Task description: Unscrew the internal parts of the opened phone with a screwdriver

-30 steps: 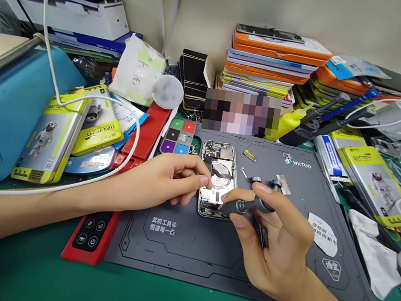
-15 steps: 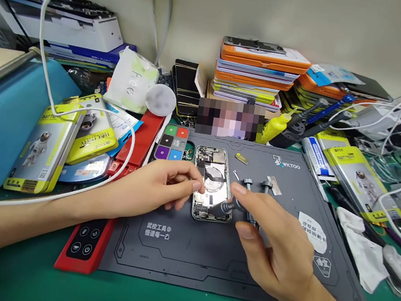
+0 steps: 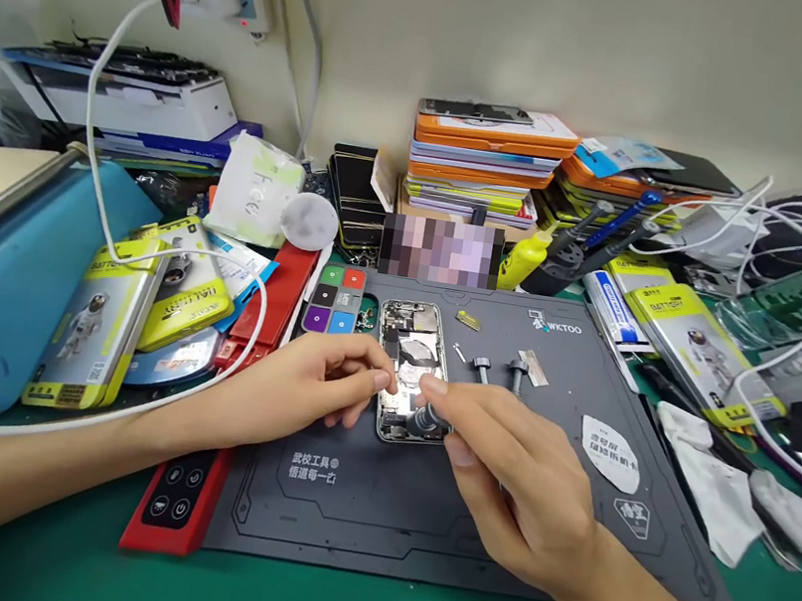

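Note:
An opened phone (image 3: 409, 320) lies on the dark grey mat, its circuit boards and bare metal inside showing. My left hand (image 3: 329, 375) is at the phone's left edge, fingers curled and thumb against the index finger. Anything pinched there is too small to make out. My right hand (image 3: 530, 491) is at the phone's lower right, index finger and thumb around a dark screwdriver (image 3: 430, 419). The screwdriver tilts over the phone's lower end; its tip is hard to see. Just beyond this hand lie two more screwdrivers (image 3: 517, 370), partly hidden by it.
Beside the phone are a coloured tray (image 3: 335, 297), a small yellow-edged piece (image 3: 468, 321) and a white oval card (image 3: 610, 454). Battery boxes (image 3: 93, 320) and a white cable (image 3: 265, 290) crowd the left. At the back stand stacked boxes (image 3: 492, 138) and a yellow bottle (image 3: 526, 259).
My right hand has moved left, its index finger and thumb closing in around the screwdriver over the phone. The left hand stays at the phone's edge. The whole view has shifted slightly.

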Tool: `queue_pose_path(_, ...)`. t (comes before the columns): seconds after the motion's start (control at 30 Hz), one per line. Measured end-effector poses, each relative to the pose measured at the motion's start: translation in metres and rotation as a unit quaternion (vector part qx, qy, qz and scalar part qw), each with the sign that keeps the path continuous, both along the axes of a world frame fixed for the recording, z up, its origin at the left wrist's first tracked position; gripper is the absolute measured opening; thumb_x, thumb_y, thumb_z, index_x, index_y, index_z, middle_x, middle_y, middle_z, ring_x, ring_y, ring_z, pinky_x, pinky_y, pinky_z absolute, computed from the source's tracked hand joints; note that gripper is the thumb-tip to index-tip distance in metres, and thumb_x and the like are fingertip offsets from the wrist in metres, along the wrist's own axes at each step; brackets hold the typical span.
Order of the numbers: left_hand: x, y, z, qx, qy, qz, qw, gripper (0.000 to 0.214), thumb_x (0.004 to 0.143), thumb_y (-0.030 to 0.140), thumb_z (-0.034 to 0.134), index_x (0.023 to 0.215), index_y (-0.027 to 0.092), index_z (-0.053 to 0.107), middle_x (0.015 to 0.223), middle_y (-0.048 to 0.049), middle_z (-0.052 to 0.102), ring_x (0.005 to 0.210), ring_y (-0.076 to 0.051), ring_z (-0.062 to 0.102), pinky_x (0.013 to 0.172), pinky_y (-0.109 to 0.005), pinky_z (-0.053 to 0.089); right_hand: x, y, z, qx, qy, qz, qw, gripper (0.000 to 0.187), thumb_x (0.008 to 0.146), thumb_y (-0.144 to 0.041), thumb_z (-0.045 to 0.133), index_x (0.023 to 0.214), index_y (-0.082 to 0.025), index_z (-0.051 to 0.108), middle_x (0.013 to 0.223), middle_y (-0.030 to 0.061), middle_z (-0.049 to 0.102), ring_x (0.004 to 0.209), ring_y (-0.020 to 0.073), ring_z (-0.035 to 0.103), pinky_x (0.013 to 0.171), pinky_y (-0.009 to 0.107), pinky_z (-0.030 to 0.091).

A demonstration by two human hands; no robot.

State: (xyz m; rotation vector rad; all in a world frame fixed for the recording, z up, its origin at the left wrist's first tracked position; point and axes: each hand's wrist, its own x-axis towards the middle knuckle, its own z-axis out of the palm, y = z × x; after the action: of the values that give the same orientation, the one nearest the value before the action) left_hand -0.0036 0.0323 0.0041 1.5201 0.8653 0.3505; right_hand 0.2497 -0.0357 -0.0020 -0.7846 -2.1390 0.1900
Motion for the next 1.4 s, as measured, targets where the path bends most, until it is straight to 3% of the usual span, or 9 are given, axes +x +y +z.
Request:
queue_pose_path(0.27,0.001,-0.001,0.003,0.006,0.003,-0.004,1.0,0.031,0.111,0.049,0.06,0.108,0.02,0.07,0.073,0.0045,0.062,0.066,-0.013,0.055,0.063,-0.026,0.041,-0.001,0.0,0.001,0.007,0.011,-0.003,1.0,0.067,0.094,0.007,0.053,0.155,-0.02,0.058,0.118,0.0097,0.081,0.106,0.0198,0.078,0.09,0.034,0.067)
queue_pose_path(0.57,0.001,-0.001,0.0,0.024,0.005,-0.01,1.0,0.034,0.111,0.053,0.059,0.108,0.02,0.068,0.076,0.0043,0.063,0.068,-0.013,0.057,0.064,-0.024,0.043,-0.005,-0.001,-0.004,0.023,-0.015,0.004,1.0,0.065,0.097,0.003,0.055,0.159,-0.017,0.053,0.121,0.0119,0.081,0.108,0.0224,0.077,0.09,0.036,0.068)
queue_pose_path(0.77,0.001,-0.003,0.001,0.137,0.049,-0.028,0.989,0.046,0.118,0.054,0.039,0.099,0.02,0.064,0.072,0.0042,0.066,0.063,-0.012,0.058,0.062,-0.024,0.046,-0.006,0.004,-0.011,0.023,-0.016,-0.022,0.999,0.063,0.101,-0.009,0.067,0.161,-0.018,0.048,0.125,0.0124,0.081,0.108,0.0244,0.079,0.087,0.037,0.069)
queue_pose_path(0.87,0.003,-0.007,0.002,0.192,0.063,-0.027,0.979,0.038,0.117,0.043,0.046,0.094,0.02,0.066,0.084,0.0007,0.072,0.076,-0.015,0.065,0.073,-0.027,0.049,-0.008,0.002,-0.015,0.02,0.0,-0.028,0.999,0.067,0.101,-0.009,0.071,0.162,-0.022,0.047,0.129,0.0115,0.081,0.107,0.0233,0.08,0.088,0.036,0.069)
queue_pose_path(0.97,0.003,-0.014,-0.002,0.311,0.091,-0.06,0.944,0.02,0.112,0.032,0.057,0.114,0.02,0.073,0.112,-0.0064,0.076,0.105,-0.024,0.07,0.091,-0.035,0.052,-0.007,-0.001,-0.017,0.02,0.039,-0.047,0.998,0.072,0.101,-0.007,0.069,0.165,-0.025,0.041,0.137,0.0135,0.077,0.103,0.022,0.081,0.088,0.037,0.07)
queue_pose_path(1.07,0.004,-0.02,-0.008,0.497,0.142,-0.14,0.845,0.031,0.112,0.037,0.061,0.134,0.016,0.07,0.13,-0.0137,0.072,0.112,-0.032,0.071,0.094,-0.045,0.058,-0.004,0.001,-0.017,-0.014,0.13,-0.073,0.989,0.073,0.102,-0.008,0.065,0.167,-0.027,0.036,0.133,0.0134,0.075,0.103,0.0232,0.079,0.083,0.04,0.071)
queue_pose_path(1.13,0.003,-0.021,-0.011,0.56,0.157,-0.167,0.796,0.035,0.112,0.038,0.061,0.137,0.015,0.068,0.132,-0.0142,0.072,0.11,-0.032,0.073,0.092,-0.047,0.061,0.0,0.007,-0.015,-0.073,0.209,-0.088,0.971,0.067,0.105,-0.012,0.064,0.164,-0.03,0.039,0.117,0.0086,0.076,0.095,0.022,0.078,0.072,0.036,0.07)
queue_pose_path(1.27,0.003,-0.02,-0.013,0.583,0.152,-0.162,0.781,0.028,0.116,0.034,0.056,0.131,0.016,0.071,0.134,-0.0097,0.075,0.112,-0.028,0.075,0.096,-0.044,0.063,0.007,0.021,-0.011,-0.171,0.3,-0.12,0.931,0.053,0.109,-0.019,0.06,0.158,-0.03,0.045,0.099,0.0036,0.077,0.065,0.0166,0.072,0.058,0.03,0.066)
queue_pose_path(1.4,0.002,-0.02,-0.013,0.596,0.158,-0.164,0.77,0.032,0.117,0.035,0.052,0.135,0.014,0.069,0.142,-0.011,0.074,0.117,-0.028,0.074,0.099,-0.044,0.062,0.007,0.022,-0.01,-0.191,0.302,-0.123,0.926,0.052,0.109,-0.021,0.06,0.158,-0.031,0.045,0.102,0.0044,0.078,0.063,0.017,0.072,0.057,0.031,0.066)
